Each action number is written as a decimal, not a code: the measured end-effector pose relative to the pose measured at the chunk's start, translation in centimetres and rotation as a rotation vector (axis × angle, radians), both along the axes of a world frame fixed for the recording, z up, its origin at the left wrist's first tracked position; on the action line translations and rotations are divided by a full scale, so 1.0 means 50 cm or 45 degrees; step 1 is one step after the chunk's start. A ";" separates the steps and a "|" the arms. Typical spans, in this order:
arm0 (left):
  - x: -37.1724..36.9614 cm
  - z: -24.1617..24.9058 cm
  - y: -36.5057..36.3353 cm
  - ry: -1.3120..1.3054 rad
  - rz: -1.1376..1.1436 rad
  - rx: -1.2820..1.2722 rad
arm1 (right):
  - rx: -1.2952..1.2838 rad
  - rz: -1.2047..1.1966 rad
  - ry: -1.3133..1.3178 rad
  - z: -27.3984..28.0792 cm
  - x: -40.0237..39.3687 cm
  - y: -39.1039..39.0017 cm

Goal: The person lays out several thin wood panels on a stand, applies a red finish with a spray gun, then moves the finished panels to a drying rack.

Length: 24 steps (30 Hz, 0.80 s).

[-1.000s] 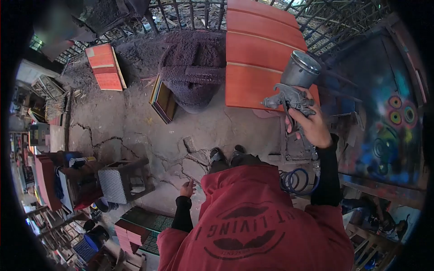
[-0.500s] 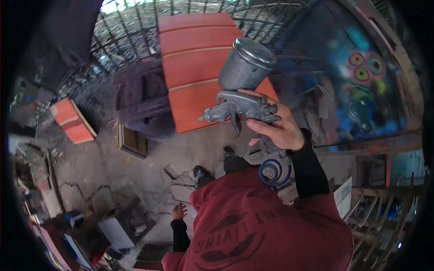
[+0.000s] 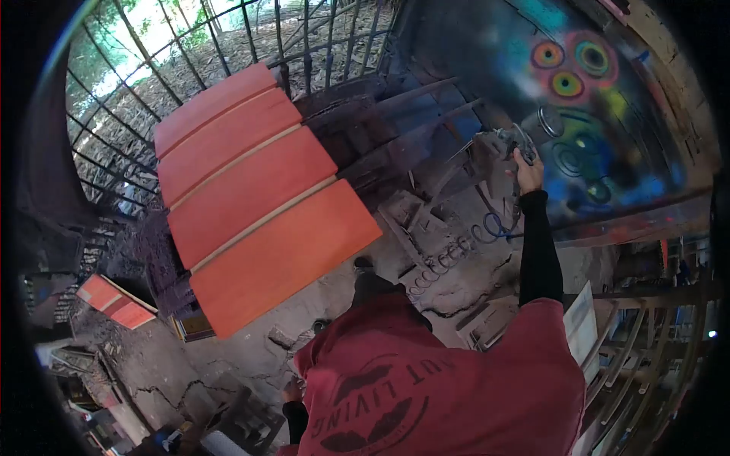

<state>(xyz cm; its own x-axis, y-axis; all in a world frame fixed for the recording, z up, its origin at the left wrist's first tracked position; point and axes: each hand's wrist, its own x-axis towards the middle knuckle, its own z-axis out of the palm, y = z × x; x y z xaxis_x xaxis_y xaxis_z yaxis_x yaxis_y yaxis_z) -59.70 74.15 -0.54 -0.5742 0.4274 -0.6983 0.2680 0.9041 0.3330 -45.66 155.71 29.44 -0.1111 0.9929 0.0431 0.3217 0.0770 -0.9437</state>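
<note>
On the right, my right hand (image 3: 530, 173) is wrapped around the handle of a metal spray gun (image 3: 503, 141). The gun's cup (image 3: 549, 121) is tilted, in front of a dark panel with sprayed rings of colour (image 3: 585, 144). A coiled blue air hose (image 3: 487, 228) hangs from the gun and trails down toward the floor. My left hand (image 3: 292, 391) is low beside my body, partly covered by the red shirt; its fingers look loose and I see nothing in them. Left of the gun, several orange-red boards (image 3: 281, 247) lie in a row with narrow gaps.
A smaller orange piece (image 3: 118, 302) rests at the left on the cracked concrete floor (image 3: 251, 357). Metal bars (image 3: 228, 34) run along the back. Wooden pieces (image 3: 411, 216) lie beneath the hose, and a slatted wooden rack (image 3: 631, 357) stands at lower right.
My right hand has carried the spray gun away from in front of the orange boards, out to the right by the painted panel. The view has shifted, and my left hand is now more hidden.
</note>
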 end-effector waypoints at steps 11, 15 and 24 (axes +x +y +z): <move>0.018 0.105 0.140 0.015 -0.082 -0.224 | 0.030 -0.133 -0.204 -0.183 0.050 0.192; 0.020 0.115 0.094 -0.309 1.156 0.214 | 0.033 0.056 -0.363 -0.229 0.060 0.204; -0.292 0.337 0.124 0.068 1.860 0.785 | 0.330 -0.103 -0.961 -0.267 0.096 0.261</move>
<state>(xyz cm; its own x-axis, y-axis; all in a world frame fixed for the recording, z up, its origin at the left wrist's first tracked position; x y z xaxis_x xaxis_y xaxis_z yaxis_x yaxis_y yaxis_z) -74.30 80.37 16.28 -0.7443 -0.2927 -0.6002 -0.6511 0.1181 0.7498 -40.86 168.75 16.09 -0.1306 0.9678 0.2153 0.8799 0.2132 -0.4247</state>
